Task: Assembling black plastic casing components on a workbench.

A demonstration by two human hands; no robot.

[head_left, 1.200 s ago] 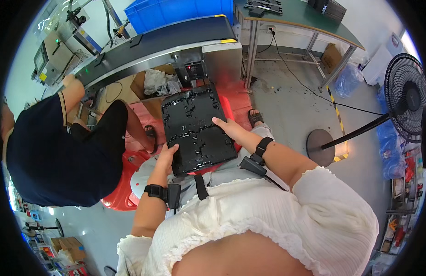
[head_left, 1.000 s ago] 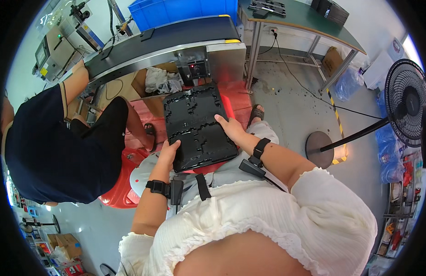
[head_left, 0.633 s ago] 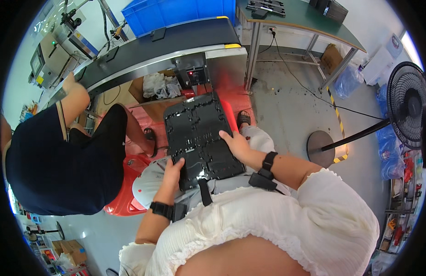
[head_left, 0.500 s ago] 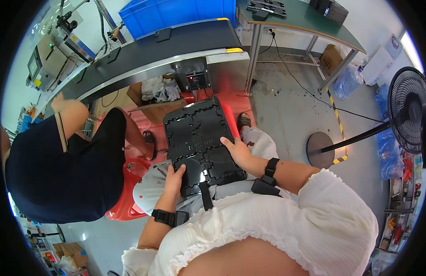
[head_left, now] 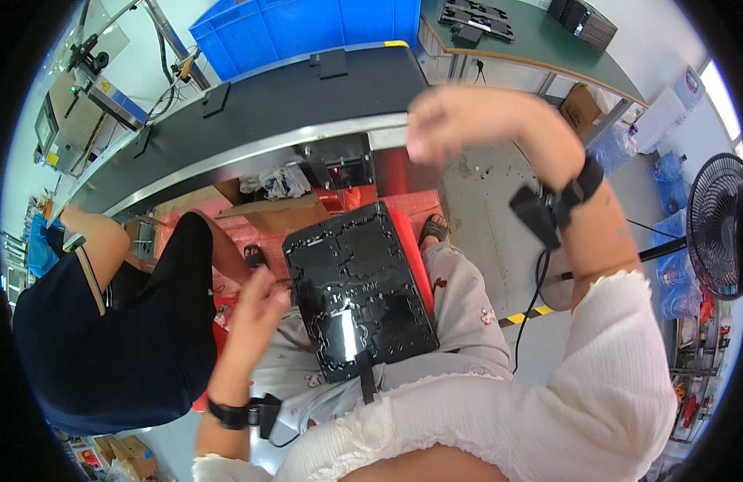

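A black plastic tray (head_left: 359, 281) with moulded recesses lies across my lap, with a bright glare on its near half. Just left of its edge, my left hand (head_left: 257, 313) is raised with loosely bent fingers, somewhat blurred and seemingly holding nothing. My right hand (head_left: 437, 124) reaches forward to the right end of the conveyor belt (head_left: 267, 100). Motion smears its fingers, so whether they grip anything cannot be made out. Flat black pieces lie on the belt, one black piece (head_left: 333, 64) toward its far edge and another black piece (head_left: 215, 100) farther left.
A co-worker (head_left: 114, 337) sits close on my left. Behind the belt stands a blue crate (head_left: 307, 32). The green table (head_left: 532, 40) at the far right holds black parts. A black fan (head_left: 715, 229) stands to the right; a cardboard box (head_left: 283, 215) sits below the belt.
Both hands have let go of the tray. My right hand has swung forward to the belt's end; my left has moved leftward. Black pieces have travelled right along the belt.
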